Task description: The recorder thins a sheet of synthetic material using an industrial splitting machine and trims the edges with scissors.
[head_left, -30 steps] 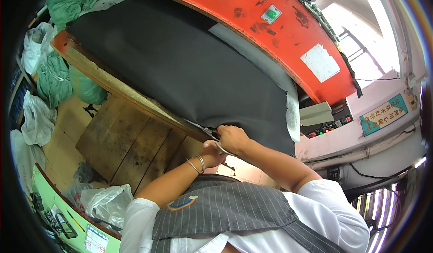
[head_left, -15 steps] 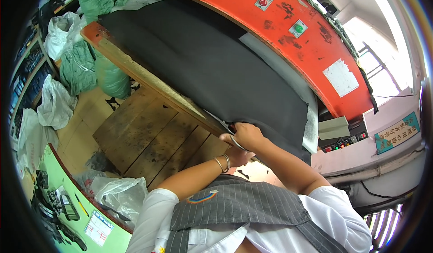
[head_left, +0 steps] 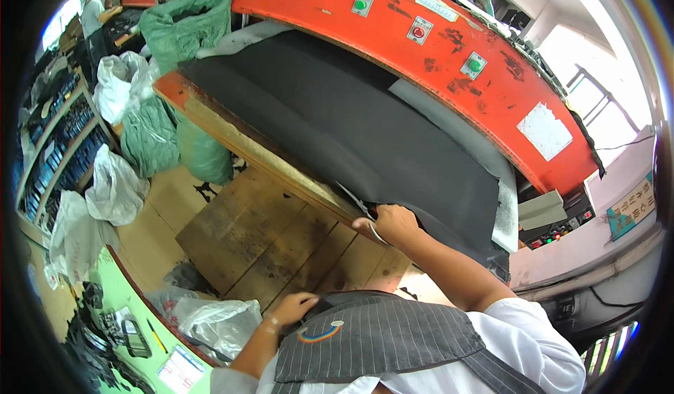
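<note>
A large black sheet [head_left: 337,127] of smooth, leather-like material lies over the worktable, its near edge along the wooden rim [head_left: 274,176]. My right hand [head_left: 395,223] is closed round the handles of a pair of scissors [head_left: 357,199], at the near right part of the sheet. The scissor blades point away to the left, lying by the sheet's edge. One handle loop shows below my thumb. My left hand [head_left: 295,308] rests low by the waist of my grey striped apron [head_left: 379,338], away from the sheet. Its fingers look stretched out, with nothing visible in them.
Beyond the sheet runs a red machine beam [head_left: 449,50] with buttons. Green sacks [head_left: 203,145] and white bags [head_left: 116,183] stand at left, near racks [head_left: 60,155]. A green table [head_left: 144,310] and clear plastic bag [head_left: 221,320] are at lower left. A person [head_left: 93,18] stands far off.
My left hand has left its place beside my right hand and moved down and left to the apron. My right hand keeps the scissors at the sheet. The whole view has shifted slightly.
</note>
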{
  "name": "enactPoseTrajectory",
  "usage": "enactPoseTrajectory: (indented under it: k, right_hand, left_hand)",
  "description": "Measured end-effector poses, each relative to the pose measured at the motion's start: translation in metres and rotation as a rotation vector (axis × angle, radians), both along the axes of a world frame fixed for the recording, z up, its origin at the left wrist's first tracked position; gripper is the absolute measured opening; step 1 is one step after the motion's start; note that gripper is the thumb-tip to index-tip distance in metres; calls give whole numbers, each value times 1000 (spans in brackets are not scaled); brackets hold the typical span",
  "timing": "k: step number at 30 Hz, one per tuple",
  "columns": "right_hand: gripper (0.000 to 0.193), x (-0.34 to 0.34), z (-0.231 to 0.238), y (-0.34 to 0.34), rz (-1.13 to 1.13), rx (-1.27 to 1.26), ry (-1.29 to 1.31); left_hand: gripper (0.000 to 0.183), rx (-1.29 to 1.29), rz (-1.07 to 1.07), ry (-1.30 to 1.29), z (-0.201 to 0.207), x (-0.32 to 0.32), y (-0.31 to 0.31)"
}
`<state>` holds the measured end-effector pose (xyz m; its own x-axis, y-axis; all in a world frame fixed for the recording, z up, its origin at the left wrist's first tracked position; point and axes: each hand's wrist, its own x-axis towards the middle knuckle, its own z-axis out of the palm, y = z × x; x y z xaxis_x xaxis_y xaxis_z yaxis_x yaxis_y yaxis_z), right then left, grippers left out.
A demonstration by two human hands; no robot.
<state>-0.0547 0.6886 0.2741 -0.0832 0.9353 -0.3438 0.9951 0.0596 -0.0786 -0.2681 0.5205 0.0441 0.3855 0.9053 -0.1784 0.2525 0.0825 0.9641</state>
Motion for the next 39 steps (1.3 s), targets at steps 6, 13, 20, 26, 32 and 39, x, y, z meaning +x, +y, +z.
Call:
enactPoseTrajectory:
  k: [6,13,20,26,32,39]
  right_hand:
    - [89,-14,-2,7,-36,-83,43]
    - [75,-20,-1,16,51,-16,189]
    - [77,-42,-1,38,-77,-68,344]
    - [81,-52,-7,54,25,-32,379]
    - [87,-61,-29,79,167,-42,350]
    - [82,-79,-40,107,174,-103,404]
  left_hand:
    - [35,-322,246,82,22,-58,-63]
    - [35,-322,538,-100,-72,-63,-103]
    - [36,-481,562,-100,-82,-90,-125]
    - [32,-292,503,53,-11,-90,-77]
    - [29,-3,438,92,50,-80,23]
    - [28,233,312,145,130,-49,129]
